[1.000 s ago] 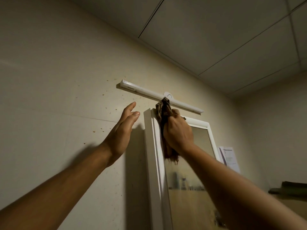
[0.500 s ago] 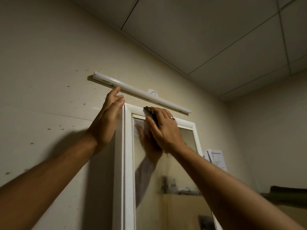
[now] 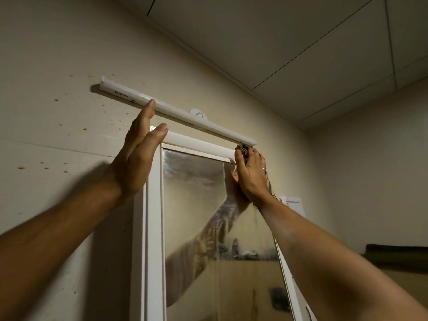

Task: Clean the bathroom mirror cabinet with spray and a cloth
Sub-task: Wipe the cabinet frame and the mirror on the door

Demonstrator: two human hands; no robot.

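**Cloth now at the mirror's far top corner**

The right hand point(image 3: 251, 174) has slid along the top of the mirror point(image 3: 196, 205) in the last half second, from just beside the left hand to the far upper corner of the glass. It lies flat with fingers nearly straight, pressing the dark, frayed cloth point(image 3: 242, 151) against the glass. Fringe pokes out past the fingertips and below the wrist. A ring point(image 3: 264, 170) sits on one finger.

The left hand point(image 3: 139, 156) has barely shifted (still flat, holding nothing). Its straight fingers lie on the white frame corner of the cabinet point(image 3: 154, 228), and one fingertip reaches the slim white light bar point(image 3: 185, 117) above. Between the hands the glass is glossy and smeared with wet streaks. Left of the left hand, the matte wall point(image 3: 58, 135) is flecked with brown spots.
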